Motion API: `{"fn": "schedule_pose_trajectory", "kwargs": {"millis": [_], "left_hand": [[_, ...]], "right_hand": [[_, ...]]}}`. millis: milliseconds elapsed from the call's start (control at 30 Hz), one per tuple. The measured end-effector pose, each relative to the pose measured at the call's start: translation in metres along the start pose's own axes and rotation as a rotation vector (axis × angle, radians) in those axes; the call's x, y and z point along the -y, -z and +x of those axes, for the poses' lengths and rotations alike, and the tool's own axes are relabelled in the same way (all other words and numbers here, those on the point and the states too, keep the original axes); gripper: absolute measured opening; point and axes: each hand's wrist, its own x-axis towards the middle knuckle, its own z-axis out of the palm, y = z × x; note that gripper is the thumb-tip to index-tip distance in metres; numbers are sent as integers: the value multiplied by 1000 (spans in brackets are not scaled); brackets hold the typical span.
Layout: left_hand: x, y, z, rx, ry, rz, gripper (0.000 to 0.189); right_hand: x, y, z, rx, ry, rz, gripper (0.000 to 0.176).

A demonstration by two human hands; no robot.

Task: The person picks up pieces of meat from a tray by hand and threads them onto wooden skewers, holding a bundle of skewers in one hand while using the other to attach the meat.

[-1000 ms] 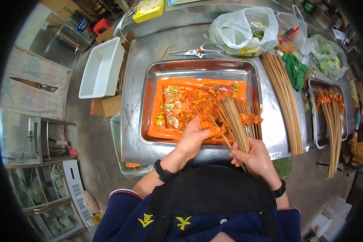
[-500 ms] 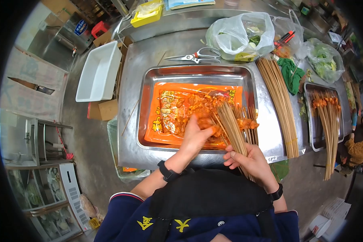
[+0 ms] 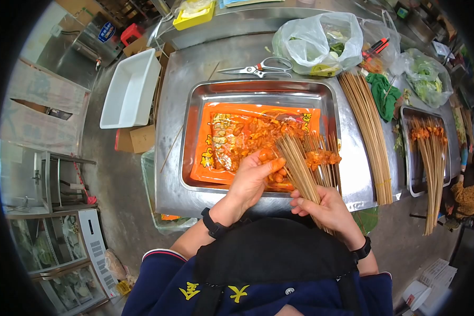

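1. Your right hand [image 3: 327, 209] is clamped around a bundle of skewers [image 3: 299, 160]. It grips them low on the sticks, so they fan up and away from you over the near right part of the tray. A few sticks on the far side of the bundle carry orange chunks near their tips.
2. Your left hand [image 3: 252, 178] is curled shut on a piece of meat [image 3: 271, 162], orange with marinade. It holds the piece right against the upper end of the bundle.
3. Your two hands sit just beside each other above the near rim of the steel tray [image 3: 258, 87]. There is a dark band on each wrist.
4. The tray rests on a steel table [image 3: 176, 84]. Inside it lies an opened orange bag [image 3: 205, 158] with a heap of marinated meat [image 3: 247, 134] spread on top.
5. Beyond the tray, a pair of scissors [image 3: 258, 68] lies flat on the table. Just to their right sits a plastic bag of greens [image 3: 316, 42].
6. To the right of the tray a long pile of bare sticks [image 3: 371, 126] runs along the table, with a green cloth [image 3: 384, 94] near its far end.
7. Further right, a second tray [image 3: 407, 158] holds finished skewers [image 3: 432, 158]. Their meat ends point away from you.
8. Off the table's left side, a white tub [image 3: 131, 89] sits above a cardboard box [image 3: 137, 139].
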Motion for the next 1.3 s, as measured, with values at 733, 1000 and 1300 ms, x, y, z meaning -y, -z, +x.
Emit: {"fn": "schedule_pose_trajectory", "kwargs": {"millis": [733,1000,1300], "left_hand": [[-2,1,-1,-44,-13,93,18],[2,8,0,-104,33,49,12],[4,9,0,-43,-24,61,16]], "right_hand": [[1,2,-2,-112,4,124,10],[0,-1,0,-153,11,81,10],[4,1,1,-124,-9,131,13]]}}
